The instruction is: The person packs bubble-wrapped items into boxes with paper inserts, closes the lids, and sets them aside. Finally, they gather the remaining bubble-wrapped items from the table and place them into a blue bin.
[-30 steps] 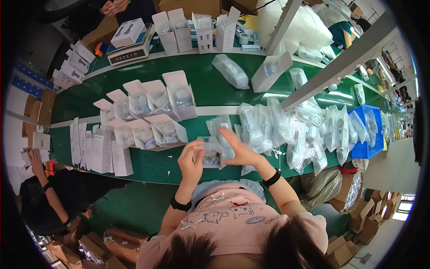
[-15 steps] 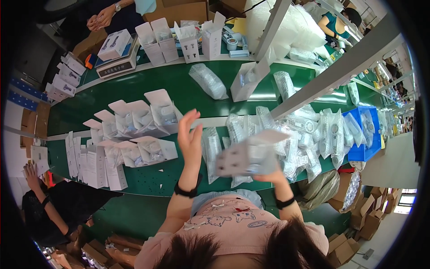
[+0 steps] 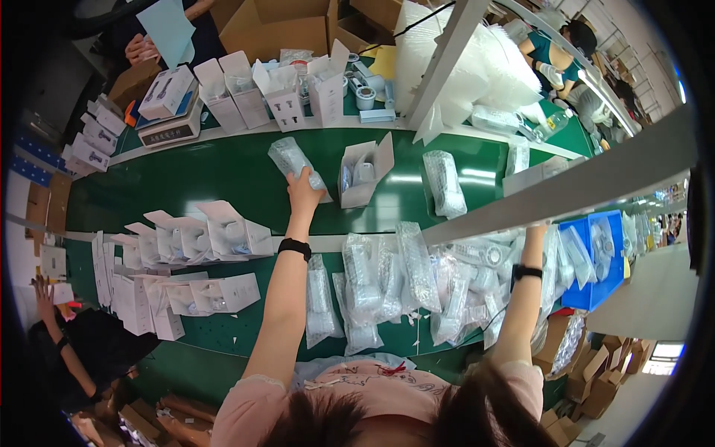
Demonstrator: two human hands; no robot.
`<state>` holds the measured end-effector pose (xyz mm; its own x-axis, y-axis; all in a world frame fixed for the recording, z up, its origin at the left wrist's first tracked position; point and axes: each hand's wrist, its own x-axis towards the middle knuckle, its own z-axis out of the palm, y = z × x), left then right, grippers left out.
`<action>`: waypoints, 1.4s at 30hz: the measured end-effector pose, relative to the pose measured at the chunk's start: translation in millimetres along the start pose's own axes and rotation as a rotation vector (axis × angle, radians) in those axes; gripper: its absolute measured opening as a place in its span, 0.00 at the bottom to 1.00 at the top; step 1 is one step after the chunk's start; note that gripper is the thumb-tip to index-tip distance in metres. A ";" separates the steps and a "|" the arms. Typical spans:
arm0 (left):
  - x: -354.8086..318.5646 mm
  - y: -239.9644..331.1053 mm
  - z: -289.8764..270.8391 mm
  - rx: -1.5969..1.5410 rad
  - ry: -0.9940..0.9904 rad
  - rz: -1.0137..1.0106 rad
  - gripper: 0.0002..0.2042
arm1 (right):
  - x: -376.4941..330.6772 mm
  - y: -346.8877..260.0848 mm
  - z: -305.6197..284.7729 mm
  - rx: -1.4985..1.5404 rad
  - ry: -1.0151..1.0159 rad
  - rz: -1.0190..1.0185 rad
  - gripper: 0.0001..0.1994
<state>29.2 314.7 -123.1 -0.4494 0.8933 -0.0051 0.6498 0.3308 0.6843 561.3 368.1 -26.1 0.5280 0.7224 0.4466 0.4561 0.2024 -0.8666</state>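
My left hand [image 3: 305, 192] reaches onto the green conveyor belt, fingers wrapped round the near end of a bubble-wrapped package [image 3: 287, 155]. Just right of it stands an open white box [image 3: 359, 179] with a pale item inside. My right arm stretches far forward to the right. Only the edge of my right hand [image 3: 537, 231] shows; a slanting grey bar hides its fingers. Beyond that bar, a white box [image 3: 532, 177] is partly visible. Another bubble-wrapped package [image 3: 445, 182] lies on the belt between the boxes.
Many bubble-wrapped packages [image 3: 363, 276] crowd the near bench, beside a blue bin [image 3: 593, 290]. Open, filled white boxes [image 3: 231, 237] stand in rows at left. The grey bar [image 3: 581, 175] crosses the right side. A scale [image 3: 175, 128] and other people are across the belt.
My left hand has moved forward onto the bubble-wrapped package. My right hand, which held an open white box over the bench, has gone far right behind the bar. My view has shifted.
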 end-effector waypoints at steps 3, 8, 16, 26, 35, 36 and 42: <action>-5.7 0.3 -14.6 -0.037 0.025 -0.055 0.23 | 2.0 12.2 19.5 -0.822 -0.249 -0.527 0.29; -47.0 2.3 -46.5 -0.211 0.040 -0.256 0.21 | 11.1 -57.9 83.2 -0.880 -0.025 0.332 0.25; -146.7 60.2 -109.2 -1.215 -0.125 -0.376 0.17 | 29.2 38.5 48.5 -0.396 0.354 0.302 0.25; -255.9 53.7 -187.4 -0.931 -0.226 0.002 0.16 | -58.2 -45.7 41.1 -0.173 0.335 -0.055 0.18; -288.2 32.7 -251.4 -0.474 -0.409 0.809 0.18 | -378.2 -286.7 55.8 1.253 -1.162 0.968 0.38; -290.5 28.9 -262.9 -0.450 -0.468 0.841 0.18 | -387.5 -286.5 56.7 1.254 -1.161 0.971 0.38; -244.2 -126.0 -371.3 0.042 0.501 0.129 0.26 | -410.6 -247.9 63.2 0.928 -0.890 1.162 0.27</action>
<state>-170.6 -58.2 62.7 -0.5958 0.6758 0.4340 0.7387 0.2492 0.6263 186.1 63.2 -8.7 -0.4153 0.8040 -0.4256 -0.5439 -0.5945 -0.5922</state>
